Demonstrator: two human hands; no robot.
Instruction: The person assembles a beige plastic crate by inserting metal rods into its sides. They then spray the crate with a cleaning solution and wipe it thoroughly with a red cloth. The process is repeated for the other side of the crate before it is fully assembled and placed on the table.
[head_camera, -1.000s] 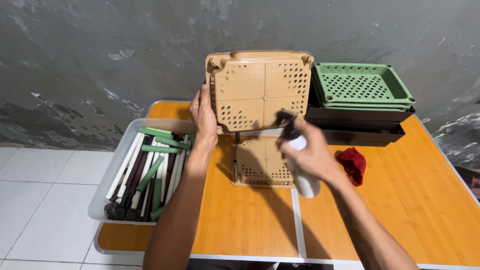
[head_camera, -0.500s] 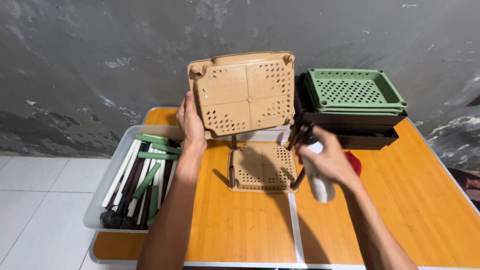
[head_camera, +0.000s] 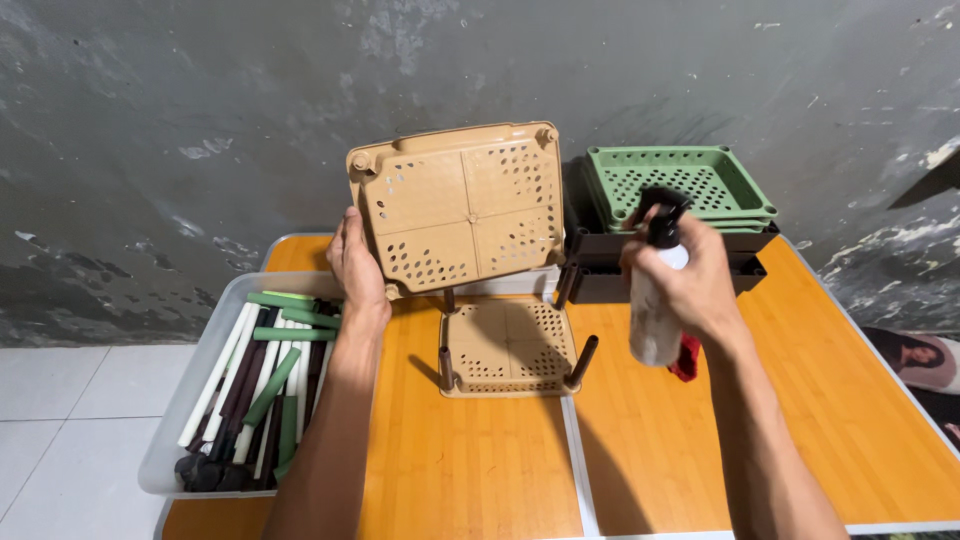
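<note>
Left hand (head_camera: 358, 268) grips the tilted tan tray (head_camera: 457, 208) at nine o'clock; right hand (head_camera: 690, 285) clasps a spray bottle (head_camera: 657, 300), aimed trayward—spraying step, needing a squeeze.

Green baskets (head_camera: 680, 185) stacked on dark ones (head_camera: 600, 262); a clear bin (head_camera: 190, 400) holds coloured tubes (head_camera: 270, 375); red cloth (head_camera: 686, 360).

Orange wooden table (head_camera: 480, 480) fills lower frame; on it centre a tan perforated tray (head_camera: 508, 348) with posts, upper right dark trays (head_camera: 600, 262), red cloth (head_camera: 687, 358).
</note>
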